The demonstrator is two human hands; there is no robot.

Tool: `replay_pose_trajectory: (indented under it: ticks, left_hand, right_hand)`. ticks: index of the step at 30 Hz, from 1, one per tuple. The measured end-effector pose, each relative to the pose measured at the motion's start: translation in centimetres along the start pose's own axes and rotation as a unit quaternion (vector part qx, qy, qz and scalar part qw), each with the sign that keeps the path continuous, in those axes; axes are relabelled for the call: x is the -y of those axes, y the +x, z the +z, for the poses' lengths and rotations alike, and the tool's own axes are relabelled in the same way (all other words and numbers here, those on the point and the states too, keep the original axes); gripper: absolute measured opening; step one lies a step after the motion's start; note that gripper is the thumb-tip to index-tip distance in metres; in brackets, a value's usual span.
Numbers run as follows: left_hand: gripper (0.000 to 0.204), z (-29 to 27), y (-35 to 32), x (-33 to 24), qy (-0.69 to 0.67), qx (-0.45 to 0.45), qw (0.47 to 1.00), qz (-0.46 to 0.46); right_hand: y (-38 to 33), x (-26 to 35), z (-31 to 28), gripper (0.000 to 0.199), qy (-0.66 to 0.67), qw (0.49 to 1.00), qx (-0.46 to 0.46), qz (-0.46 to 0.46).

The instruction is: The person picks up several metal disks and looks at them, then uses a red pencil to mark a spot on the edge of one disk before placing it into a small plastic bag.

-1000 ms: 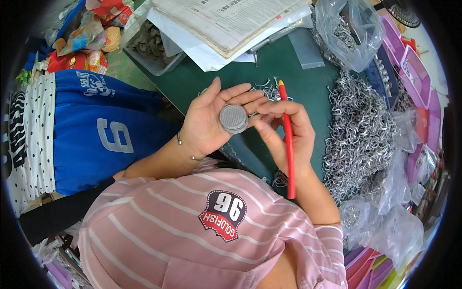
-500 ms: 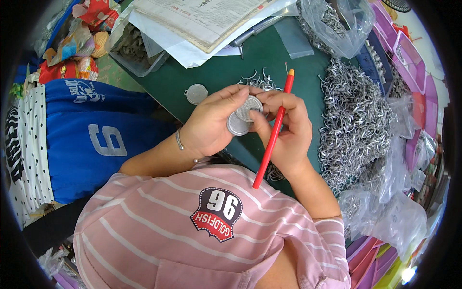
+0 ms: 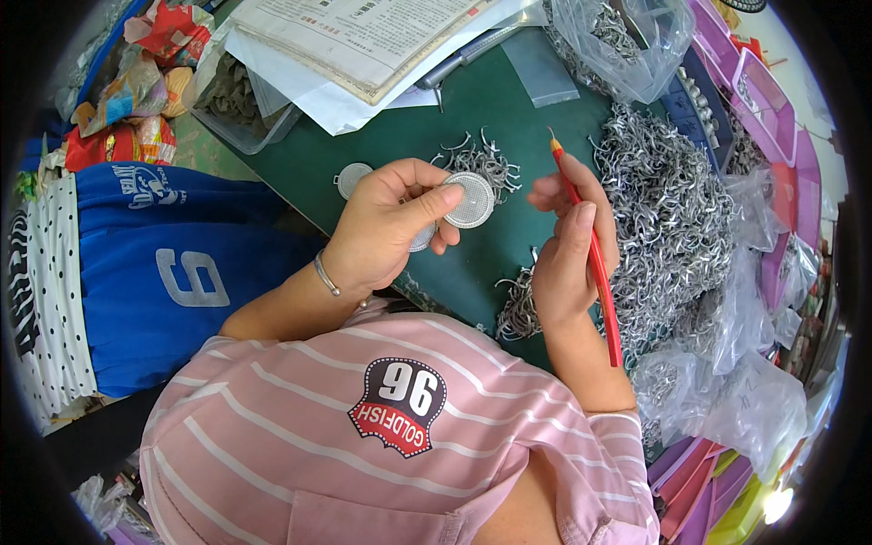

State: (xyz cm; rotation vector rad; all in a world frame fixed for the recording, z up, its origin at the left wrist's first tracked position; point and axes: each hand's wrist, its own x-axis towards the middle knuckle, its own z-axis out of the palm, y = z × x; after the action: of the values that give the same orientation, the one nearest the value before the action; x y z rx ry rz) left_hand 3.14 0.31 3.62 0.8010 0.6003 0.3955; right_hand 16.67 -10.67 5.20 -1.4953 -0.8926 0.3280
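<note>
My left hand (image 3: 377, 218) pinches a round silver metal disc (image 3: 470, 201) with a fine textured face between thumb and fingers. A second round disc (image 3: 422, 238) shows partly under the same hand, mostly covered by it. My right hand (image 3: 574, 250) is apart from the discs, to their right. It holds a red pencil-shaped tool (image 3: 600, 272) with a thin pointed tip, slanting up past the fingers. Another round disc (image 3: 350, 179) lies on the green table beyond my left hand. A small heap of curved silver metal pieces (image 3: 486, 165) lies just beyond the held disc.
A large pile of curved metal pieces (image 3: 672, 236) covers the table's right. Plastic bags (image 3: 627, 54) and purple trays (image 3: 763, 104) stand along the right side. Papers (image 3: 363, 45) and a clear tub (image 3: 245, 118) lie at the back. Blue cloth (image 3: 191, 272) is at left.
My right hand has drawn away from the discs to the right, with the red tool still in it. The discs in my left hand are now further apart.
</note>
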Motion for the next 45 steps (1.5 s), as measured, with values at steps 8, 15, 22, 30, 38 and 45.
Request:
replay_pose_trajectory:
  ticks: [8, 15, 22, 30, 38, 45]
  left_hand:
    - [0.009, -0.3, 0.0, 0.3, -0.007, 0.004, 1.0, 0.002]
    - [0.01, -0.4, 0.0, 0.3, -0.015, 0.008, 1.0, 0.011]
    - [0.009, -0.4, -0.1, 0.3, 0.01, 0.001, 1.0, 0.019]
    - [0.01, -0.4, -0.1, 0.2, 0.029, 0.005, 0.999, 0.03]
    - [0.009, -0.2, -0.1, 0.2, 0.063, 0.002, 0.997, 0.038]
    - [0.008, -0.4, -0.5, 0.0, 0.073, 0.034, 0.995, 0.061]
  right_hand:
    - [-0.7, 0.1, -0.2, 0.024, 0.027, 0.999, 0.015, -0.011]
    - [-0.9, 0.5, 0.3, 0.019, 0.032, 0.999, 0.01, 0.016]
    - [-0.8, -0.2, 0.2, 0.006, 0.091, 0.994, -0.002, -0.062]
    - [-0.6, 0.1, 0.3, 0.005, 0.064, 0.996, 0.039, -0.058]
    - [-0.8, 0.3, 0.6, 0.006, 0.087, 0.995, 0.037, -0.01]
    - [-0.5, 0.3, 0.2, 0.009, 0.009, 0.998, 0.031, 0.055]
